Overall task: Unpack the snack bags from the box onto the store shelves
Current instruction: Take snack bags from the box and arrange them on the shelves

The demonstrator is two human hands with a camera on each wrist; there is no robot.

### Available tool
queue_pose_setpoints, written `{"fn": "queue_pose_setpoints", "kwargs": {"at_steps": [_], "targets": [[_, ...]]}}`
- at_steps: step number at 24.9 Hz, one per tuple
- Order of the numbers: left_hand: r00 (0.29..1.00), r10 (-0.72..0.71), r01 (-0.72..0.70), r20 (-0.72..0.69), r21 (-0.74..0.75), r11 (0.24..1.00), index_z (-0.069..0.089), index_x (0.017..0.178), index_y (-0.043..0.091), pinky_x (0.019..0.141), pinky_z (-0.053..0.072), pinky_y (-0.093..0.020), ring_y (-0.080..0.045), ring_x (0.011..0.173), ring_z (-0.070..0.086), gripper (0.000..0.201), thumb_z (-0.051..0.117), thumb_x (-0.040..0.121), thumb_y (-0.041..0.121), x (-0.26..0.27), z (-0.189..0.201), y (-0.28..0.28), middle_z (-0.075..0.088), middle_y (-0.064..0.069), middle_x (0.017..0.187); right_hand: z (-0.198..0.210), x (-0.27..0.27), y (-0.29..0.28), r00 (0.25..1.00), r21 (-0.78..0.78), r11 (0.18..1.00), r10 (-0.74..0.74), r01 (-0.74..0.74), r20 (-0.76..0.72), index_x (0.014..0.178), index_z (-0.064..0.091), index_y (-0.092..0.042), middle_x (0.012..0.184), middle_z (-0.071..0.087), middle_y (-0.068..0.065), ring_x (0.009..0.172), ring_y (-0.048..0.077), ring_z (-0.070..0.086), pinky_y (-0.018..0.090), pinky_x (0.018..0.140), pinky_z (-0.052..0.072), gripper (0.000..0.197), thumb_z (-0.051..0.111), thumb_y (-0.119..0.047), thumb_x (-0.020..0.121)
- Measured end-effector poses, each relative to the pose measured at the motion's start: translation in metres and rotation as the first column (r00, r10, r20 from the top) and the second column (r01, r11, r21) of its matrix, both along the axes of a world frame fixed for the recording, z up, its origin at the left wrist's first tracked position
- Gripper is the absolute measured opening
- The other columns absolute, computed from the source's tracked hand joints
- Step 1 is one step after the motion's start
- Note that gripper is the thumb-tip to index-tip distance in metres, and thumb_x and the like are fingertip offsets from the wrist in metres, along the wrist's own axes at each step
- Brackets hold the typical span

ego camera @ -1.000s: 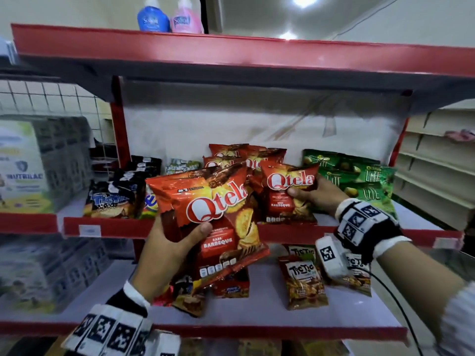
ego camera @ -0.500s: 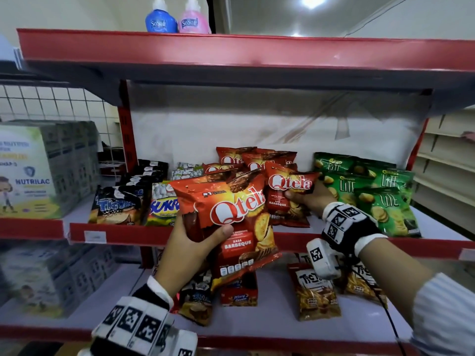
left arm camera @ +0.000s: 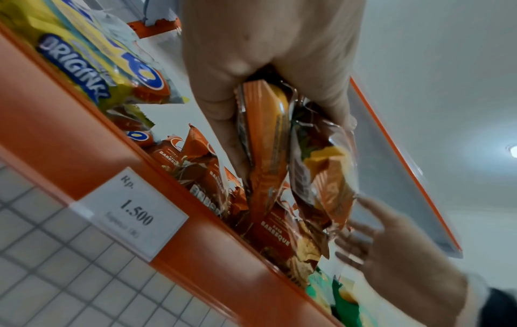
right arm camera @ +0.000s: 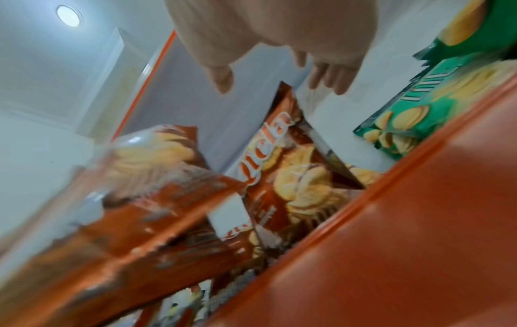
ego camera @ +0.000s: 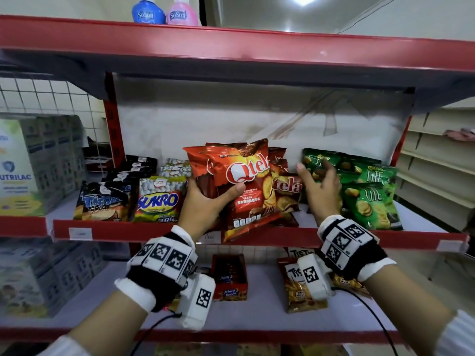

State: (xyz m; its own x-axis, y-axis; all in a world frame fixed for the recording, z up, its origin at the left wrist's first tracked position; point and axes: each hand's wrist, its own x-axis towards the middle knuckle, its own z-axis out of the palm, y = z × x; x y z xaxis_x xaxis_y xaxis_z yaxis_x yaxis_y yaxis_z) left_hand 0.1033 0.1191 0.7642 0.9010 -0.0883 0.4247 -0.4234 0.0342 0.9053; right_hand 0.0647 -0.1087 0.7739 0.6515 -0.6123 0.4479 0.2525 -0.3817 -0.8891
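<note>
My left hand (ego camera: 210, 201) grips a stack of red Qtela barbecue bags (ego camera: 246, 181), tilted, over the front edge of the middle shelf (ego camera: 334, 238). In the left wrist view its fingers and thumb pinch the bags' lower ends (left arm camera: 265, 137). My right hand (ego camera: 315, 176) hovers with spread fingers and holds nothing, between the Qtela bags standing on the shelf (ego camera: 286, 194) and the green Lite bags (ego camera: 367, 201). The right wrist view shows its fingers (right arm camera: 327, 75) above a shelved Qtela bag (right arm camera: 293, 177). No box is in view.
Tic Tic bags (ego camera: 102, 201) and Sukro bags (ego camera: 159, 201) fill the shelf's left part. A price tag (left arm camera: 134, 212) sits on the red lip. The lower shelf (ego camera: 257, 317) carries more small snack bags. Grey cartons (ego camera: 33, 165) stand at left, two bottles (ego camera: 164, 14) on top.
My right hand has let go of the Qtela bag it set on the shelf and has opened. My left hand has lifted its stack higher and toward the shelf.
</note>
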Motion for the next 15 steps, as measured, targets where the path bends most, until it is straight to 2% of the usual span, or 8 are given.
{"fn": "queue_pose_setpoints", "kwargs": {"at_steps": [2,3,5,6,8,11,13,15], "targets": [[1.000,-0.010,0.010,-0.011,0.029,1.000,0.041,0.134,0.022,0.100,0.048,-0.041,-0.013,0.111,0.060,0.119,0.080,0.033,0.069,0.003,0.001,-0.006,0.061,0.006,0.125,0.007,-0.011,0.016,0.978,-0.050,0.977,0.209,-0.209,-0.010,0.132,0.044,-0.038,0.140,0.037,0.003,0.133,0.025,0.036,0.049,0.107,0.037,0.085,0.064,-0.076,0.058],[1.000,-0.014,0.014,-0.011,0.037,0.999,0.040,0.135,0.022,0.100,0.048,-0.043,-0.014,0.112,0.060,0.121,0.080,0.032,0.070,0.004,0.001,-0.009,0.060,0.005,0.126,0.009,-0.014,0.021,0.964,-0.122,0.957,0.258,-0.264,-0.065,0.127,0.046,-0.044,0.139,0.034,0.001,0.133,0.025,0.034,0.049,0.106,0.039,0.084,0.064,-0.078,0.053],[1.000,-0.021,0.021,-0.001,0.050,0.999,0.036,0.138,0.023,0.101,0.047,-0.043,-0.016,0.115,0.058,0.125,0.079,0.031,0.072,0.007,-0.001,-0.014,0.058,0.003,0.129,0.011,-0.017,0.026,0.949,-0.232,0.925,0.267,-0.301,-0.165,0.125,0.043,-0.053,0.140,0.026,-0.002,0.136,0.024,0.026,0.047,0.109,0.036,0.082,0.070,-0.072,0.049],[0.999,-0.031,0.031,0.006,0.064,0.997,0.034,0.140,0.024,0.102,0.046,-0.043,-0.016,0.117,0.057,0.128,0.078,0.031,0.074,0.008,-0.002,-0.015,0.057,0.003,0.132,0.013,-0.016,0.025,0.943,-0.238,0.920,0.268,-0.312,-0.199,0.127,0.042,-0.052,0.143,0.023,-0.003,0.138,0.023,0.025,0.046,0.111,0.034,0.086,0.074,-0.065,0.049],[0.997,-0.082,0.079,0.015,0.113,0.990,0.027,0.143,0.025,0.105,0.043,-0.041,-0.019,0.123,0.053,0.134,0.071,0.029,0.081,0.009,-0.001,-0.016,0.053,0.001,0.136,0.011,-0.014,0.019,0.936,-0.216,0.927,0.252,-0.307,-0.247,0.134,0.046,-0.039,0.148,0.020,-0.002,0.138,0.022,0.027,0.046,0.112,0.035,0.095,0.078,-0.059,0.046],[0.994,-0.109,0.100,0.031,0.213,0.972,0.023,0.146,0.020,0.107,0.036,-0.032,-0.018,0.127,0.047,0.144,0.055,0.027,0.094,0.014,-0.001,-0.015,0.048,-0.001,0.140,0.004,-0.012,0.007,0.942,-0.217,0.943,0.186,-0.251,-0.279,0.130,0.054,-0.028,0.147,0.023,0.001,0.136,0.024,0.033,0.045,0.111,0.035,0.097,0.078,-0.061,0.043],[0.994,-0.097,0.085,0.041,0.223,0.971,0.024,0.147,0.019,0.110,0.032,-0.032,-0.017,0.130,0.044,0.136,0.057,0.036,0.091,0.019,-0.003,-0.012,0.046,0.001,0.142,-0.002,-0.012,0.001,0.953,-0.167,0.959,0.186,-0.230,-0.241,0.123,0.055,-0.029,0.143,0.026,0.003,0.132,0.024,0.038,0.044,0.111,0.036,0.089,0.079,-0.059,0.043],[0.997,-0.069,0.062,0.028,0.203,0.977,0.030,0.145,0.020,0.111,0.035,-0.038,-0.018,0.130,0.046,0.115,0.067,0.050,0.074,0.025,-0.007,-0.010,0.049,0.000,0.141,-0.007,-0.009,-0.005,0.964,-0.072,0.975,0.195,-0.210,-0.179,0.119,0.052,-0.031,0.141,0.030,0.004,0.127,0.025,0.043,0.044,0.106,0.042,0.082,0.083,-0.053,0.046]]}}
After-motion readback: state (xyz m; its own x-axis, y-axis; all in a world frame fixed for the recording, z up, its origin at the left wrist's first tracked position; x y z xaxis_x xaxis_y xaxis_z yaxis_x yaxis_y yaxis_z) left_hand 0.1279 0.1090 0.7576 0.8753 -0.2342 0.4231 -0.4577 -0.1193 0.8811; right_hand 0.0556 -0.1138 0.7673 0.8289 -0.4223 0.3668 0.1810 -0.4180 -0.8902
